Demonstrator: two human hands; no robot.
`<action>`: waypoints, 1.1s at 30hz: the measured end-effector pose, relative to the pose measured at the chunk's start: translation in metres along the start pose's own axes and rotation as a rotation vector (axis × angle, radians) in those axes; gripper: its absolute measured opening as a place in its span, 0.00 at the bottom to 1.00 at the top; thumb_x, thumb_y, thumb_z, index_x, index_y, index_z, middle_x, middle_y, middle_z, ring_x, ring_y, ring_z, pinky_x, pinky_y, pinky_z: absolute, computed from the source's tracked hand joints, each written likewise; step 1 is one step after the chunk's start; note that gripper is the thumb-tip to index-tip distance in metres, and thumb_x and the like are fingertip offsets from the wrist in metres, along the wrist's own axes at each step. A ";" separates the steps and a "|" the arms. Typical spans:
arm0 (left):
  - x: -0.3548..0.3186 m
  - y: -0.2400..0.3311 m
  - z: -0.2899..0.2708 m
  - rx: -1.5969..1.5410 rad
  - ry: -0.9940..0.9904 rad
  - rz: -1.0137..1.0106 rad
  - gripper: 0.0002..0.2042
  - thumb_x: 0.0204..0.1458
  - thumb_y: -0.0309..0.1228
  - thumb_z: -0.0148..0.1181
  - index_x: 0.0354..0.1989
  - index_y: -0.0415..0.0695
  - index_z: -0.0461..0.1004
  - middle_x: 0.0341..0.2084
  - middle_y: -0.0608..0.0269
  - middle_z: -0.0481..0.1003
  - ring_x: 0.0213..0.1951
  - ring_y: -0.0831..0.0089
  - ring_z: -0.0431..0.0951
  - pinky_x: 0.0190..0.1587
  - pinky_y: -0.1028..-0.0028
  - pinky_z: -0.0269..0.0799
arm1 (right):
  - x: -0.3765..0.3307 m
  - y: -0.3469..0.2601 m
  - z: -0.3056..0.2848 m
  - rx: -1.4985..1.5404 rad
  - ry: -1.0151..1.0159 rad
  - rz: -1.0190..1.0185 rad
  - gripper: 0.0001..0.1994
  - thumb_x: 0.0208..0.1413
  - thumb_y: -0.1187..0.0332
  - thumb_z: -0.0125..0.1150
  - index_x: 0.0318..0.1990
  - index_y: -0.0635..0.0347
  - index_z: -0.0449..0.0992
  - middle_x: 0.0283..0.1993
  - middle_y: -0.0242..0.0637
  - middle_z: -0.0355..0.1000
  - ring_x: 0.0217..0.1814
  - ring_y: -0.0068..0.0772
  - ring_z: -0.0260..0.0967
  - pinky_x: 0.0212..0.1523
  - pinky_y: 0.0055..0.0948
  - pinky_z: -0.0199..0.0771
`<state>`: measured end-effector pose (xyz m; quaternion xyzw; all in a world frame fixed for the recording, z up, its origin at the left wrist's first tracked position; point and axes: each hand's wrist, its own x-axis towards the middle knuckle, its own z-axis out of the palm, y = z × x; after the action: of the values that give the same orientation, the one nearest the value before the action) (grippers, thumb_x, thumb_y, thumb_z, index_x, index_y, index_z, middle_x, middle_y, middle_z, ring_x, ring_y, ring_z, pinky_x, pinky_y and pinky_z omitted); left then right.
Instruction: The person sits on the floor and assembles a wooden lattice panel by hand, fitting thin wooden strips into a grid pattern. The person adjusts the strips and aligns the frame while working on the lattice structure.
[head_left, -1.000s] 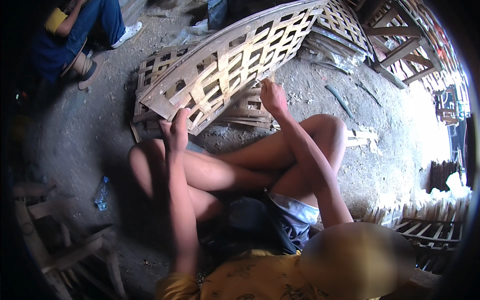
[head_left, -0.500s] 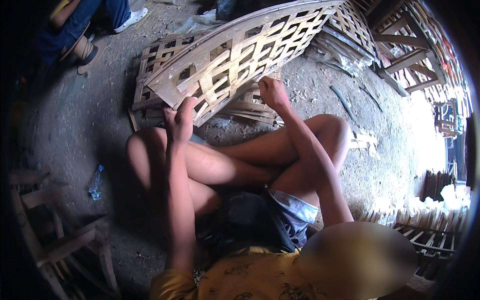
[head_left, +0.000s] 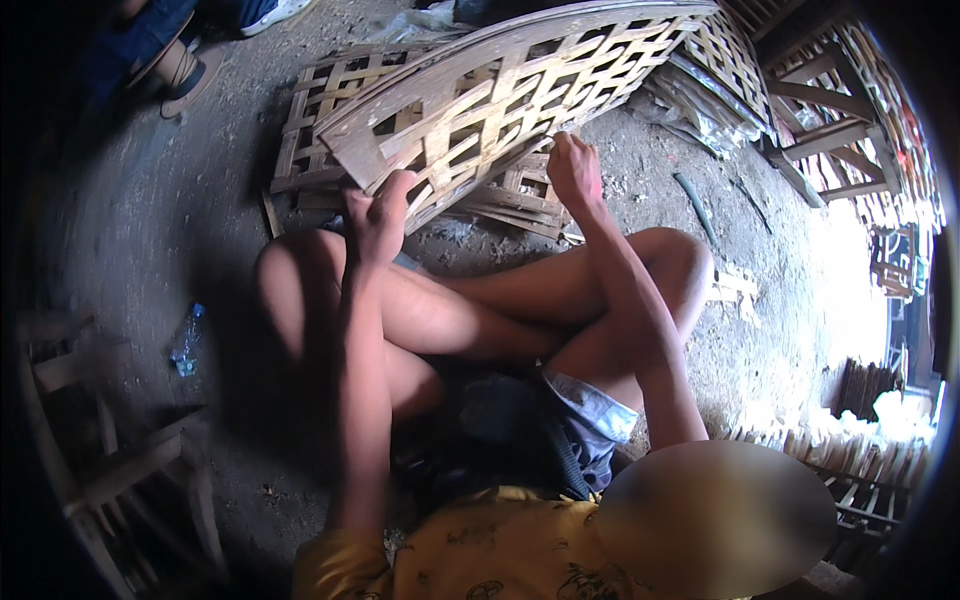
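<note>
I sit cross-legged on a dirt floor with a woven bamboo lattice panel tilted up in front of my knees. My left hand grips the panel's lower near edge, fingers curled around the frame strip. My right hand holds the same edge further right, closed on a strip. Under the raised panel lies another flat lattice panel with loose bamboo strips beside it.
Another person's leg and sandalled foot are at the upper left. A plastic bottle lies on the floor left of my knee. A wooden frame stands at lower left. More lattice and wooden frames are stacked at the right.
The raised panel and both hands sit slightly higher and closer in the view; my grip on the near edge stays the same. The other person's foot has slid toward the top edge.
</note>
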<state>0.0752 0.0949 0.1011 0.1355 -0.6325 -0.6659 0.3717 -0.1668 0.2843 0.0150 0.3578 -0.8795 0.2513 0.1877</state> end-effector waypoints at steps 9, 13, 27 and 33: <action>0.000 -0.002 -0.005 0.050 -0.035 0.067 0.14 0.53 0.22 0.56 0.48 0.31 0.77 0.45 0.59 0.79 0.48 0.75 0.76 0.54 0.73 0.69 | -0.002 -0.004 0.006 -0.148 -0.063 -0.069 0.03 0.53 0.75 0.55 0.32 0.62 0.75 0.30 0.47 0.75 0.31 0.53 0.75 0.45 0.49 0.70; -0.001 0.005 -0.002 0.047 -0.043 0.031 0.13 0.54 0.22 0.56 0.46 0.30 0.78 0.43 0.61 0.80 0.46 0.77 0.77 0.52 0.74 0.70 | 0.000 0.002 0.009 -0.166 -0.079 -0.102 0.04 0.53 0.75 0.54 0.34 0.62 0.75 0.29 0.47 0.75 0.29 0.53 0.74 0.42 0.49 0.70; 0.003 0.003 0.003 -0.041 -0.065 -0.021 0.15 0.54 0.21 0.55 0.49 0.30 0.77 0.45 0.60 0.79 0.47 0.76 0.76 0.54 0.73 0.70 | -0.002 0.010 -0.001 -0.187 -0.100 -0.177 0.14 0.52 0.79 0.51 0.45 0.59 0.76 0.34 0.41 0.73 0.41 0.46 0.75 0.51 0.42 0.64; 0.003 0.011 -0.001 -0.003 0.001 -0.035 0.16 0.52 0.21 0.55 0.49 0.29 0.77 0.47 0.57 0.79 0.49 0.74 0.76 0.55 0.72 0.69 | -0.002 -0.004 0.004 0.146 -0.199 -0.086 0.11 0.59 0.76 0.52 0.45 0.59 0.79 0.40 0.44 0.75 0.41 0.47 0.76 0.43 0.40 0.69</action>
<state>0.0770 0.0930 0.1119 0.1465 -0.6289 -0.6730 0.3607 -0.1633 0.2807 0.0119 0.4311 -0.8571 0.2694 0.0835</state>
